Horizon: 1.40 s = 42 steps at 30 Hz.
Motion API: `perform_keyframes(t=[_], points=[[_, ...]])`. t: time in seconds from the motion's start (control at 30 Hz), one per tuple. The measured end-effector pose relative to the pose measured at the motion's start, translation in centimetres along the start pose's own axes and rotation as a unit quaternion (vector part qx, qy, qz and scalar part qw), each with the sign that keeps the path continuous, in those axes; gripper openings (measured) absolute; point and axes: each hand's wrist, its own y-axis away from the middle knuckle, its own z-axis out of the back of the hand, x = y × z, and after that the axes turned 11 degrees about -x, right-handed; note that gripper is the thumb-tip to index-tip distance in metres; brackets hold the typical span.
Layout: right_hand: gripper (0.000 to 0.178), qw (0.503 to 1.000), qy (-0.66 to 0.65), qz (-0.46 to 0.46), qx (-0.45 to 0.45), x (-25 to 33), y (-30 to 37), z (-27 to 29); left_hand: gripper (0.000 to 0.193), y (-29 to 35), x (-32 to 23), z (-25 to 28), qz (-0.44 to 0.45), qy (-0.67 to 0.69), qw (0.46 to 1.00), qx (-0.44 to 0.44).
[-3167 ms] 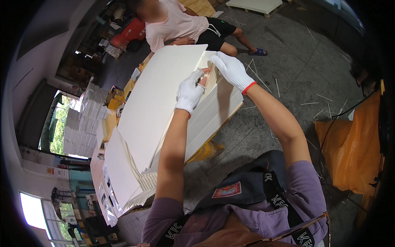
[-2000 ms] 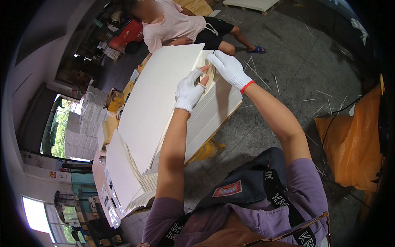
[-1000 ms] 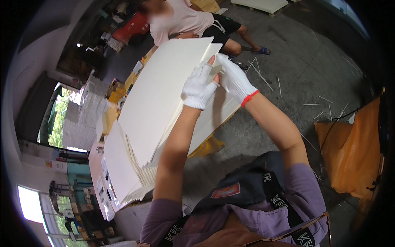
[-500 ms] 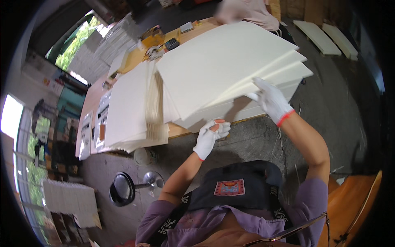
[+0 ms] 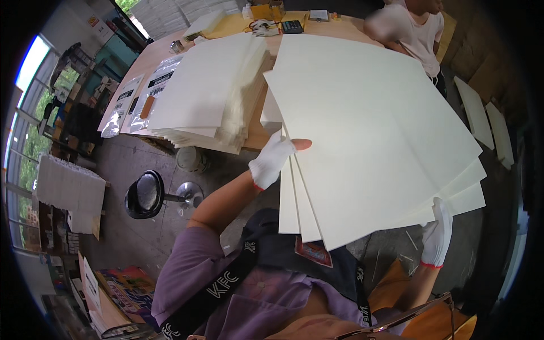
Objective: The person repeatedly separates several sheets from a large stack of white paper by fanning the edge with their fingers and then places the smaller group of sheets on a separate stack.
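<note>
Several large cream-white sheets of board (image 5: pixel 374 130), fanned so their corners are offset, lie partly over the table and jut out toward my body. My left hand (image 5: pixel 273 158), in a white glove with the thumb bare, grips their left edge, thumb on top. At the lower right edge, my gloved right hand (image 5: pixel 439 233) closes on the sheets, with its fingertips above and the rest along the edge. To the left stands a thick stack of similar boards (image 5: pixel 192 90) on the table.
On the wooden table (image 5: pixel 161 48) lie clear plastic packets (image 5: pixel 122 107), a calculator (image 5: pixel 292 26) and a pair of gloves (image 5: pixel 263 28). A black stool (image 5: pixel 148 192) and a bucket (image 5: pixel 191 160) stand below its left part. Another person (image 5: pixel 422 34) is at the far right.
My left hand has gone from below the sheets to gripping their left edge. The sheets have swung toward me, and my right hand has come nearer my body. The view has turned.
</note>
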Motion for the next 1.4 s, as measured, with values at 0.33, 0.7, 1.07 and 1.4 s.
perform_keyframes(t=[0.33,0.7,1.07,1.4], points=[[0.039,0.987,-0.037,0.085,0.128,1.9,-5.0,-19.2,0.034,6.2,-3.5,14.7,-0.233,0.211,0.944,-0.100],[0.085,0.931,-0.003,0.025,0.365,-17.2,2.4,-49.8,0.046,-4.9,-6.2,30.7,-0.295,0.223,0.905,-0.212],[0.067,0.958,-0.008,-0.175,0.226,-31.4,-5.7,-52.6,0.027,-13.4,4.7,35.2,-0.084,0.372,0.831,-0.405],[0.014,0.890,-0.090,-0.219,0.390,-28.7,-1.4,-45.4,0.025,-13.0,15.8,44.4,-0.233,0.391,0.878,-0.149]])
